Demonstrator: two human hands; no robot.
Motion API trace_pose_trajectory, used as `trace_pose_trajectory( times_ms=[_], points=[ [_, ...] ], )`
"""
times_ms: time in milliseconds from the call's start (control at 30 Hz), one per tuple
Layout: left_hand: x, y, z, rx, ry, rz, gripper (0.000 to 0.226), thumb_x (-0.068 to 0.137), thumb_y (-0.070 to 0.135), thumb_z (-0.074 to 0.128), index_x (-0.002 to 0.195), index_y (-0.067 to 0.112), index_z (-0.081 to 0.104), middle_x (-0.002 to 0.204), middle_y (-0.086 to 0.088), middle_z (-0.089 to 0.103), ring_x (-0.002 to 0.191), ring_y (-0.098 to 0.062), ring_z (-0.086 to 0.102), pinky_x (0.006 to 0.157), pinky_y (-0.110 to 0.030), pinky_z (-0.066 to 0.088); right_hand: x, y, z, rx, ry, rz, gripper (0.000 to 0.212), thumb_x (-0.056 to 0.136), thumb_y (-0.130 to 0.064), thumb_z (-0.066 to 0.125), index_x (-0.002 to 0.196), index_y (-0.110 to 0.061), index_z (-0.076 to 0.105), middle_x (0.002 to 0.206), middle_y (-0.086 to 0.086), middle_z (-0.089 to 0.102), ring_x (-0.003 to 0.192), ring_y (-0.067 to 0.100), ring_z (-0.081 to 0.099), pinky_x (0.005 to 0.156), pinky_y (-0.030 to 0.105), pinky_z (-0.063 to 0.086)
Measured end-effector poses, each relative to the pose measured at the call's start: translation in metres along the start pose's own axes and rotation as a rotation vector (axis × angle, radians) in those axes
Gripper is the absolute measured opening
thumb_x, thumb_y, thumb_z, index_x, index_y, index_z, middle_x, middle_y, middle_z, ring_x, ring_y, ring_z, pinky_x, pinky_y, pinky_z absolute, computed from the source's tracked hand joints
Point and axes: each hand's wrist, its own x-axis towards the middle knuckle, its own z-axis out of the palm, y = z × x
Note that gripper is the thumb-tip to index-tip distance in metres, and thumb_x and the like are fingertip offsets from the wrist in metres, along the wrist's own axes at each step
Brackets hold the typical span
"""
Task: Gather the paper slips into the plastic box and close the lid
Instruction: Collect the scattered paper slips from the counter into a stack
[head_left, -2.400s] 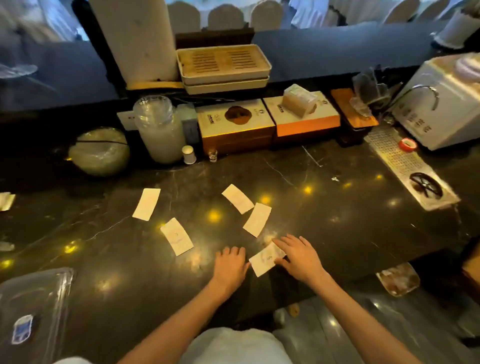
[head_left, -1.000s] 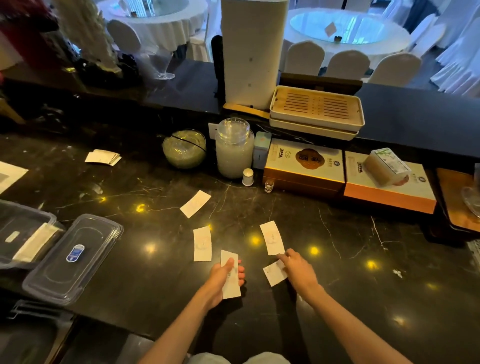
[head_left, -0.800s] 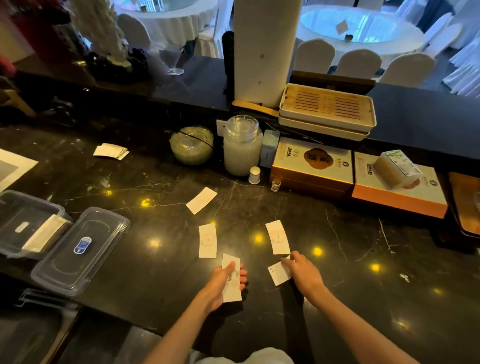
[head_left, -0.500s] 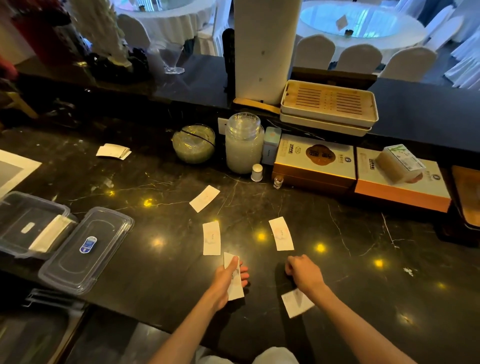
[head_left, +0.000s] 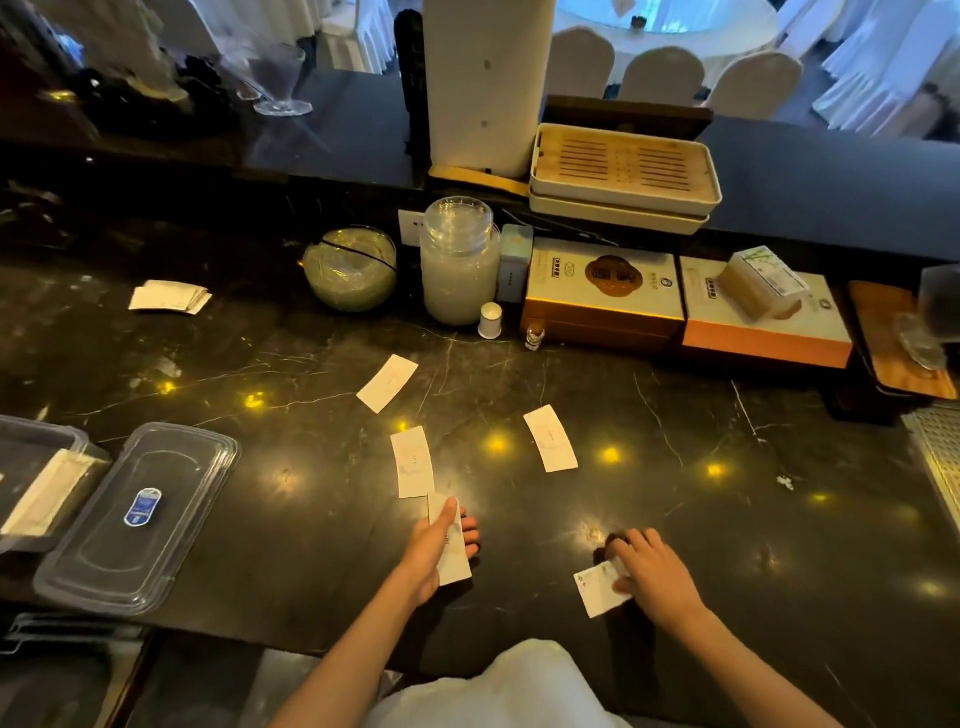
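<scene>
Black marble counter (head_left: 675, 519) | left hand (head_left: 434, 551) pinches one paper slip (head_left: 453, 545) | right hand (head_left: 654, 577) grips another slip (head_left: 597, 590) at counter edge | three loose slips (head_left: 413, 462) beyond | lid (head_left: 137, 514) off, beside plastic box (head_left: 47, 467)

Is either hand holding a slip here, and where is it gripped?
Left hand pinches one paper slip along its long left edge. Right hand fingers grip another slip at its right end.

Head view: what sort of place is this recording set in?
Probably a service counter in a banquet hall or restaurant: a dark marble counter, a round dining table ringed by white-covered chairs behind it, and a slatted tea tray.
</scene>
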Motion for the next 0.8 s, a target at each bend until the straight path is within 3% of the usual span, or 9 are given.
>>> trace_pose_trajectory(
  times_ms=[100, 167, 233, 333, 467, 567, 667, 800],
  points=[
    [0.002, 0.003, -0.002, 0.033, -0.016, -0.012, 0.030, 0.097, 0.032, 0.055, 0.105, 0.003, 0.058, 0.085, -0.013, 0.067, 0.067, -0.023, 0.067, 0.058, -0.030, 0.059, -0.002, -0.008, -0.009, 0.140, 0.013, 0.135, 0.019, 0.087, -0.033, 0.067, 0.103, -0.033, 0.056, 0.115, -0.008, 0.054, 0.116, 0.016, 0.050, 0.087, 0.023, 0.041],
    [0.004, 0.008, -0.004, 0.062, -0.025, -0.001, 0.030, 0.097, 0.031, 0.055, 0.106, 0.003, 0.057, 0.085, -0.013, 0.066, 0.067, -0.023, 0.065, 0.057, -0.029, 0.058, 0.007, -0.021, -0.023, 0.452, -0.005, 0.296, 0.016, 0.088, -0.026, 0.069, 0.082, -0.031, 0.055, 0.094, -0.005, 0.058, 0.102, 0.018, 0.058, 0.078, 0.026, 0.044],
    [0.006, 0.013, -0.005, 0.091, -0.034, 0.018, 0.030, 0.097, 0.032, 0.055, 0.107, 0.003, 0.056, 0.085, -0.013, 0.063, 0.068, -0.023, 0.062, 0.058, -0.030, 0.057, 0.024, -0.048, -0.037, 0.795, 0.013, 0.424, 0.010, 0.087, -0.017, 0.072, 0.084, -0.018, 0.062, 0.089, 0.000, 0.063, 0.089, 0.017, 0.060, 0.074, 0.025, 0.044],
    [0.009, 0.020, -0.011, 0.125, -0.038, 0.045, 0.036, 0.096, 0.037, 0.055, 0.107, 0.003, 0.055, 0.088, -0.015, 0.061, 0.071, -0.026, 0.061, 0.069, -0.039, 0.054, 0.053, -0.111, -0.054, 1.179, 0.057, 0.485, 0.010, 0.089, -0.010, 0.070, 0.095, -0.002, 0.070, 0.089, 0.006, 0.065, 0.085, 0.015, 0.059, 0.062, 0.013, 0.045],
    [0.011, 0.032, -0.025, 0.119, 0.010, 0.093, 0.036, 0.097, 0.038, 0.054, 0.119, 0.009, 0.057, 0.112, -0.019, 0.069, 0.101, -0.035, 0.068, 0.090, -0.051, 0.055, 0.081, -0.203, -0.069, 1.465, -0.036, 0.415, 0.018, 0.093, -0.016, 0.065, 0.105, -0.004, 0.070, 0.097, 0.007, 0.070, 0.086, 0.014, 0.066, 0.064, 0.019, 0.053],
    [0.014, 0.050, -0.044, 0.096, 0.070, 0.102, 0.032, 0.097, 0.033, 0.056, 0.116, 0.008, 0.059, 0.110, -0.024, 0.070, 0.100, -0.040, 0.068, 0.086, -0.053, 0.057, 0.094, -0.250, -0.075, 1.531, -0.081, 0.363, 0.010, 0.092, -0.014, 0.066, 0.093, -0.006, 0.072, 0.085, 0.002, 0.071, 0.074, 0.011, 0.067, 0.054, 0.019, 0.052],
    [0.015, 0.065, -0.067, 0.075, 0.058, 0.112, 0.034, 0.100, 0.030, 0.051, 0.119, 0.003, 0.060, 0.104, -0.025, 0.071, 0.082, -0.035, 0.069, 0.072, -0.044, 0.058, 0.110, -0.269, -0.083, 1.478, -0.054, 0.373, 0.008, 0.090, -0.011, 0.068, 0.082, -0.009, 0.068, 0.080, 0.004, 0.071, 0.067, 0.013, 0.066, 0.054, 0.023, 0.050],
    [0.021, 0.088, -0.101, -0.024, 0.077, 0.105, 0.036, 0.101, 0.028, 0.048, 0.113, -0.004, 0.058, 0.085, -0.020, 0.065, 0.068, -0.028, 0.062, 0.068, -0.042, 0.055, 0.144, -0.275, -0.095, 1.008, 0.143, 0.495, 0.012, 0.093, -0.021, 0.064, 0.097, -0.011, 0.068, 0.101, 0.008, 0.070, 0.097, 0.024, 0.065, 0.080, 0.033, 0.051]
  ],
)
